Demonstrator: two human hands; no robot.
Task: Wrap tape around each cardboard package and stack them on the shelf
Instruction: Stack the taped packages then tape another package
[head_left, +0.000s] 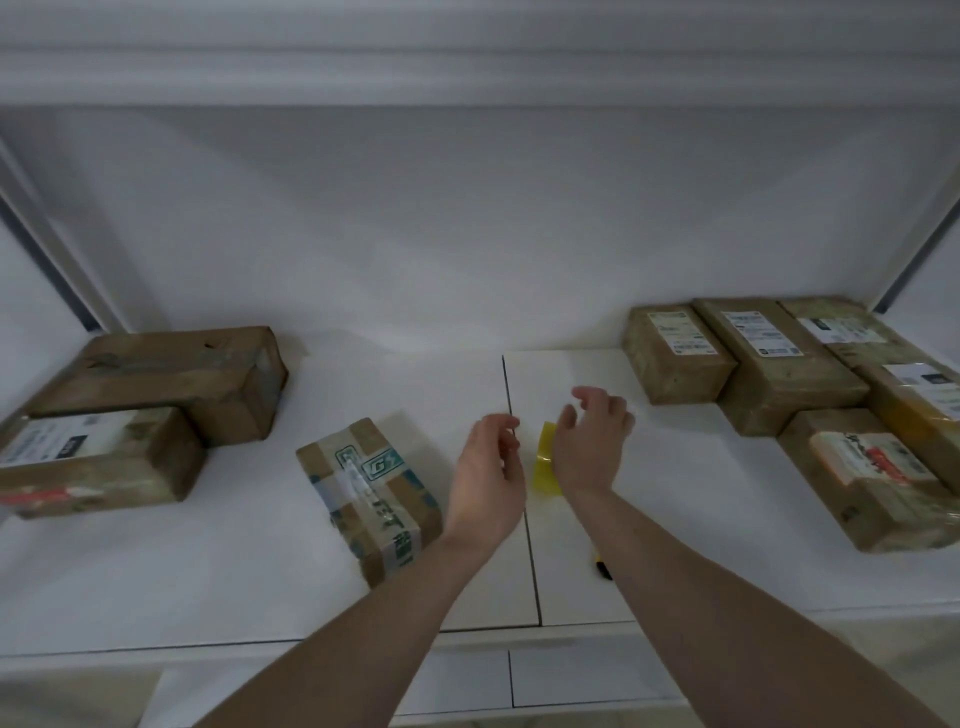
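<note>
Cardboard boxes sit on a white shelf (363, 597) while two bare hands hang over the middle
The left hand (485, 483) and the right hand (589, 447) are both loose, fingers a little bent, and hold nothing. A yellow tape roll (545, 465) lies on the shelf between them, partly hidden by the right hand. A taped box (369, 493) lies just beside the left hand. Two boxes (130, 415) sit at the far left, touching each other. Five more boxes (810, 395) sit packed close at the right. A small dark and yellow thing (601, 567) peeks out under the right arm; what it is cannot be told
</note>
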